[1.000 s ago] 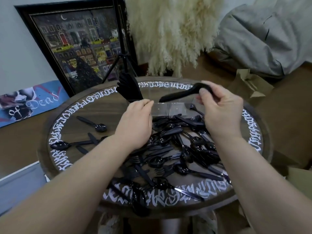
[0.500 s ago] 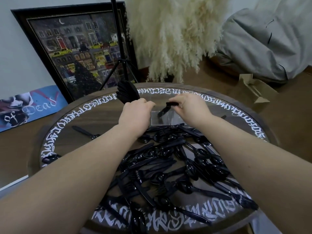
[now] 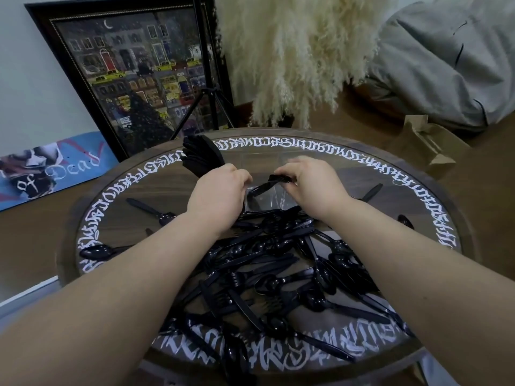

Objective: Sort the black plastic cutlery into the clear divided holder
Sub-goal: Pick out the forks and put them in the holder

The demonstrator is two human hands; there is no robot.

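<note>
Pinching a small stack of black cutlery pieces [image 3: 274, 181] with my right hand [image 3: 312, 182], I have them slanting down into the clear divided holder [image 3: 281, 200], which sits just past the middle of the table toward twelve o'clock. Only one end of the stack shows beyond my curled fingers, and I cannot tell whether these are forks, knives or spoons. My left hand [image 3: 218, 195] is at the holder's nine o'clock side, fingers curled at its edge; whether they actually grip the clear wall is hidden behind the knuckles. A bundle of black pieces [image 3: 202, 157] already stands upright in the holder's compartment at about ten o'clock, fanning out above my left hand.

From the holder toward six o'clock lies the unsorted heap [image 3: 278, 268] of black forks, spoons and knives, tangled across the round wooden table [image 3: 471, 240] with its ring of white lettering. Stray spoons [image 3: 96, 251] lie apart at nine o'clock, another piece [image 3: 372, 192] at two o'clock.

Beyond the table stand a framed street painting [image 3: 133, 76], a tripod [image 3: 207, 107] and pale pampas plumes [image 3: 295, 57].
</note>
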